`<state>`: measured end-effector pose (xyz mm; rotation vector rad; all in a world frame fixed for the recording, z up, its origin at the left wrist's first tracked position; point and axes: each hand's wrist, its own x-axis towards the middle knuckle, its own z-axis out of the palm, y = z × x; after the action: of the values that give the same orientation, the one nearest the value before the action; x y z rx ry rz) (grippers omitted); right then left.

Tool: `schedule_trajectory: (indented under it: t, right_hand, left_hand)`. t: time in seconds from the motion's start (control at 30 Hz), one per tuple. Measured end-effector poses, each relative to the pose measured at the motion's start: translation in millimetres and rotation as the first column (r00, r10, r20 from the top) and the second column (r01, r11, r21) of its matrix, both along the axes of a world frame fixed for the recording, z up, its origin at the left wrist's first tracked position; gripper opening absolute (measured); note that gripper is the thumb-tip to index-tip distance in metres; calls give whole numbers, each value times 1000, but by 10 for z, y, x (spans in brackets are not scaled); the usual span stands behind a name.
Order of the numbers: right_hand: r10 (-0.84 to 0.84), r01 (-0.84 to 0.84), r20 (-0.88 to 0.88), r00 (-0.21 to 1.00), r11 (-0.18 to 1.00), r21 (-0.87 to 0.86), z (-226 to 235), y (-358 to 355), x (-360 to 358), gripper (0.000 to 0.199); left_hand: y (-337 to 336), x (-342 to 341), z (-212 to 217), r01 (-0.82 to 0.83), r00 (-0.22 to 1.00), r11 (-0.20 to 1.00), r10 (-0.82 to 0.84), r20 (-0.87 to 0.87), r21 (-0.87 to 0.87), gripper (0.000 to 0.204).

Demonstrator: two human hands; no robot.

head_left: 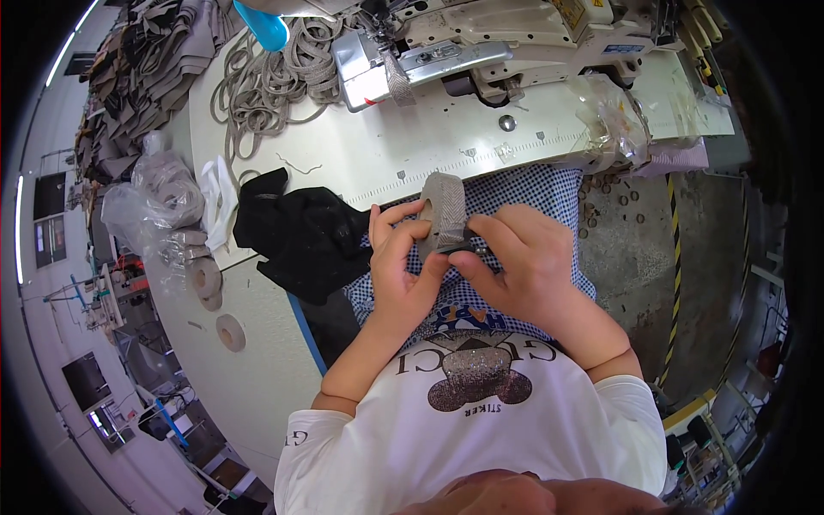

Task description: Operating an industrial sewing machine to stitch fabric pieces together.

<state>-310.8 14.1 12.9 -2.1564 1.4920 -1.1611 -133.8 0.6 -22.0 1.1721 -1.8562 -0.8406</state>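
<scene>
A roll of grey herringbone tape (448, 206) stands on edge above my lap, in front of the sewing machine table. My left hand (402, 262) grips it from the left, fingers at its flat side and thumb at its lower edge. At the roll's lower right, my right hand (528, 257) is closed, with thumb and forefinger pinched on something small and dark that I cannot make out. Left of my hands, a piece of black cloth (300, 223) hangs over the table edge. A blue-and-white checked cloth (524, 189) covers my lap.
A sewing machine (421, 64) stands on the white table (360, 159), beside a heap of loose grey tape (292, 69). More tape rolls (230, 332) and a plastic bag (159, 193) lie at left. Clear plastic wrap (614, 116) sits at the right table edge.
</scene>
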Motion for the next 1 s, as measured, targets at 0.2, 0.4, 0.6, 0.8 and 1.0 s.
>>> schedule_trajectory:
  t: [0.2,0.4,0.6,0.8,1.0]
  right_hand:
    - [2,-1,14,1000,1000,-21,-35,6,20,29]
    - [5,-14,133,991,998,67,-52,-43,-28,28]
    - [27,-43,131,991,991,126,-59,-29,-30,27]
    - [13,-18,94,996,999,48,-69,21,62,27]
    - [24,-28,109,994,999,42,-77,-22,25,27]
  left_hand:
    - [-1,-7,-16,7,999,1000,-7,-50,16,38]
    - [10,-10,-65,3,995,1000,-2,-97,15,40]
    - [1,18,-46,11,1000,1000,-11,-15,3,37]
    - [4,28,-88,-19,999,999,20,-30,50,34]
    - [-4,19,-114,-9,997,999,11,-73,30,38]
